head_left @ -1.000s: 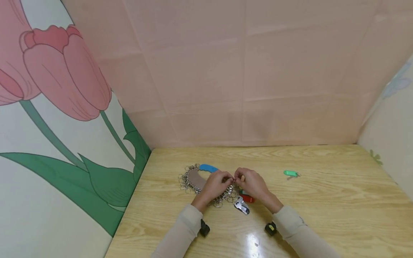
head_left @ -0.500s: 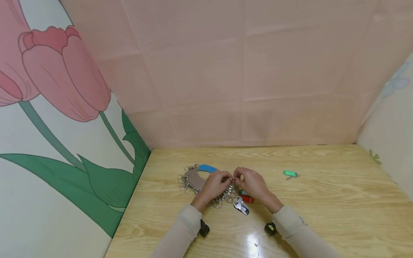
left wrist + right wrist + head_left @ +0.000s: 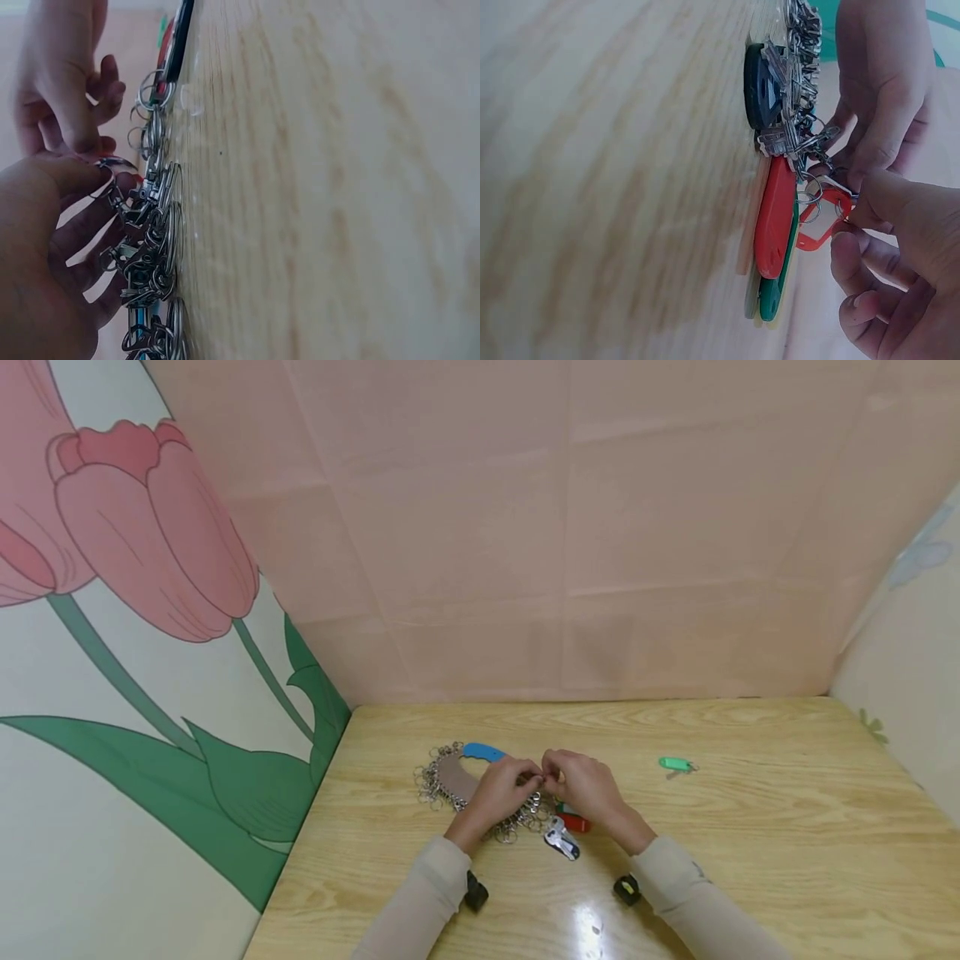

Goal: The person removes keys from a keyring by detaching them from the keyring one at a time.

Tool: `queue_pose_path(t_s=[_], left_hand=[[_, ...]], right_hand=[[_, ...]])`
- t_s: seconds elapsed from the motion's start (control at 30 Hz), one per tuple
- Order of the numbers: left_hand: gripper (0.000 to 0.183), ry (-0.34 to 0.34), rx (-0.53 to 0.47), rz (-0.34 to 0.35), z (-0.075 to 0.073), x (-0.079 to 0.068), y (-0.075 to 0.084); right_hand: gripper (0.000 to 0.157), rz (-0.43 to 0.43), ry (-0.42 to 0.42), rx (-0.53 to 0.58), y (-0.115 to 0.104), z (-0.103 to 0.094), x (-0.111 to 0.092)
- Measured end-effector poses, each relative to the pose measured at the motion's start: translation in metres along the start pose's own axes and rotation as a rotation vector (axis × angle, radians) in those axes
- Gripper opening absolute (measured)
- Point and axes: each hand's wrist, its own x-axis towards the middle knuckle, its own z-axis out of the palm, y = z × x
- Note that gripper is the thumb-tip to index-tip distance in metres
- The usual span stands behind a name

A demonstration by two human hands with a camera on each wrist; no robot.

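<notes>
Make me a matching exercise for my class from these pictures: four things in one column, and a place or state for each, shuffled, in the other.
Column one
1. Bright green tag
2. Black tag
3. Hollow red tag
4. Curved brown panel

Column two
A. Close against the fingertips of the right hand
B. Lined along its edge with metal clips
C. Has a silver key lying over part of it
D. Apart from the other tags, farther right on the table

Right pairs: 1-D, 2-C, 3-A, 4-B.
</notes>
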Motion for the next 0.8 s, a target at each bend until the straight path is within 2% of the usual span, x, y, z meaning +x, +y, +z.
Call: queue_pose_path(t_s=[0.37,0.8], left_hand=[[0.017,0.014,0.029,-0.008,-0.0023,-0.0018,0.0032],[0.018,0.018,0.029,-0.032,-0.0036,-0.0029,0.0028]], right_hand=[[0.022,-0.083,0.029,-0.067,0.0003,0.0019,0.0002],[0.019,-0.117,0.012,-0.067,0.0013,0.0027,0.0007]])
